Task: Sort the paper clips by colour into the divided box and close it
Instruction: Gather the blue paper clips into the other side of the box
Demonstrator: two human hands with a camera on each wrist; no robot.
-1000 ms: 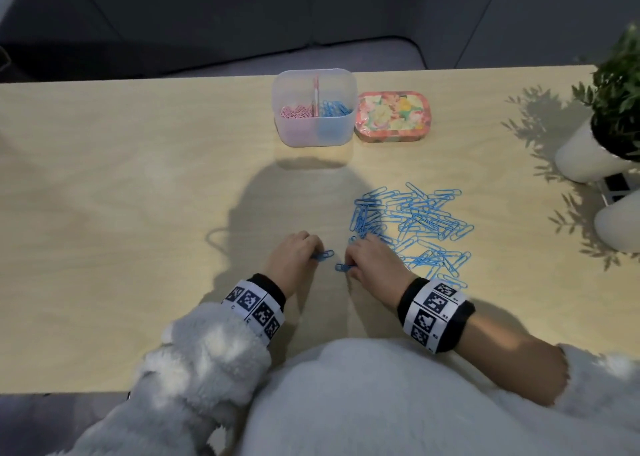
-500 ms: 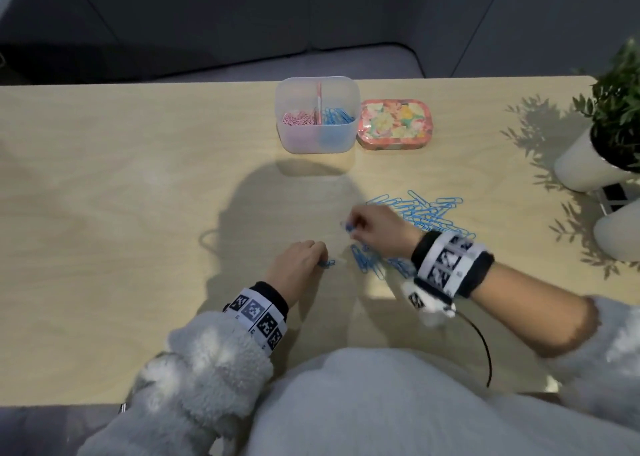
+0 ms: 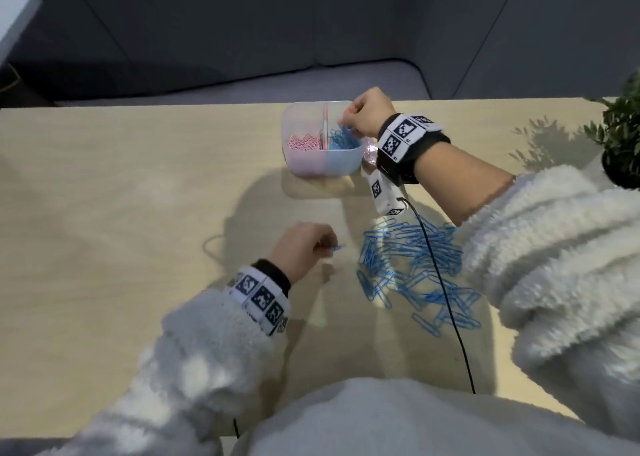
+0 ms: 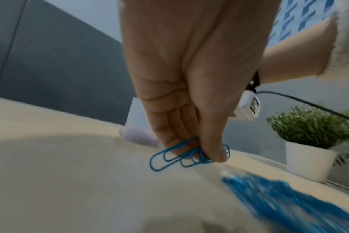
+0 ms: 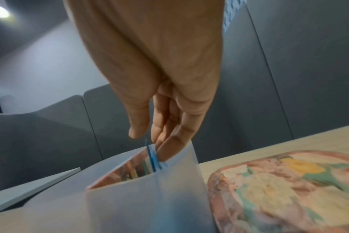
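The translucent divided box [image 3: 322,164] stands at the table's far side, with pink clips [image 3: 304,142] in its left half and blue clips [image 3: 341,138] in its right half. My right hand [image 3: 346,126] hangs over the blue half. In the right wrist view its thumb stands apart from the straight fingers [image 5: 169,146], and a blue clip [image 5: 152,157] is at the box's rim [image 5: 149,197], below the thumb tip. My left hand [image 3: 323,246] rests on the table and pinches a few blue clips [image 4: 181,155] between thumb and fingers [image 4: 199,151]. A pile of blue clips [image 3: 415,268] lies to its right.
The flowery lid [image 5: 279,189] lies right of the box, mostly hidden behind my right wrist in the head view. A potted plant [image 3: 620,144] stands at the table's right edge, and another plant pot [image 4: 309,160] shows there in the left wrist view. A black cable [image 3: 446,303] crosses the pile.
My right hand rose from the pile and travelled to the box's blue half with a clip. The left hand stayed near the table's front, still pinching blue clips.
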